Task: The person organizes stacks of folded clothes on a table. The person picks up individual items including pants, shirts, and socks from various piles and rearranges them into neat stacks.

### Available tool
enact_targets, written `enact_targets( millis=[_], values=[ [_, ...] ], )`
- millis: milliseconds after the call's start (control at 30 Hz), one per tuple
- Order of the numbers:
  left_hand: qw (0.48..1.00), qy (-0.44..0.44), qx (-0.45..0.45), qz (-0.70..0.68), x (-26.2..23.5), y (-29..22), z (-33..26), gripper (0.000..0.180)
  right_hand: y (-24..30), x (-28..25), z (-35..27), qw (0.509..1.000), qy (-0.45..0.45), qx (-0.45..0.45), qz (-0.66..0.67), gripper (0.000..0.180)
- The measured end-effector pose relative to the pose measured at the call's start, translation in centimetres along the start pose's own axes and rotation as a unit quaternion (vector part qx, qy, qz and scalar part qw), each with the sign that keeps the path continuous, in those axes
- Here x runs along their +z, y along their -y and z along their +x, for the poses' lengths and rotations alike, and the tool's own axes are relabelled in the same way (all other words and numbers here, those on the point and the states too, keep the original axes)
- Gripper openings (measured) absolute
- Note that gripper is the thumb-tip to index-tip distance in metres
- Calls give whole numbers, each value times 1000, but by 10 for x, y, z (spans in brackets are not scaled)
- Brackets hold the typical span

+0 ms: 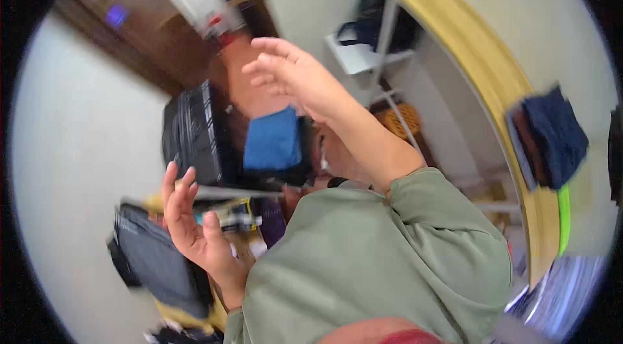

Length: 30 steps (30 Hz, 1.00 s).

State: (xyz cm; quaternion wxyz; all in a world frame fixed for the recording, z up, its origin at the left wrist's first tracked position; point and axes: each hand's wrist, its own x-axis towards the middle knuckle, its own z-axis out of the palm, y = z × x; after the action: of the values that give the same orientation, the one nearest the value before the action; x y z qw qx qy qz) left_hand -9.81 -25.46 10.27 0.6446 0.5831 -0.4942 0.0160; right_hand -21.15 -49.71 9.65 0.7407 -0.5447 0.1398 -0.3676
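My left hand is raised at the left with its fingers apart, holding nothing. Behind and beside it lie a dark grey folded garment and some small boxes. Farther up, my right hand is stretched out in the air, its fingers loosely spread and nothing in them. Below that hand a blue folded cloth rests on something black, next to a shiny black suitcase. Neither hand appears to touch any of these things.
At the right runs a long yellow wooden top on a pale metal frame, bearing folded dark clothes. A dark bag sits on a white shelf. A brown door stands at the far left; a woven stool is under the frame.
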Motion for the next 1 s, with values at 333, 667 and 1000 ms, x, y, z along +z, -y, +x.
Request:
enact_targets(
  millis=[333,667,1000],
  values=[
    [937,278,52,-205,163,33,60,45,175,-164,-262,469,-417,-120,-769,45],
    [901,401,24,-167,208,36,60,47,207,-240,-366,418,-432,300,-741,43],
    [848,459,-116,-240,197,42,65,47,383,-270,-374,762,-536,56,-360,49]
  ],
)
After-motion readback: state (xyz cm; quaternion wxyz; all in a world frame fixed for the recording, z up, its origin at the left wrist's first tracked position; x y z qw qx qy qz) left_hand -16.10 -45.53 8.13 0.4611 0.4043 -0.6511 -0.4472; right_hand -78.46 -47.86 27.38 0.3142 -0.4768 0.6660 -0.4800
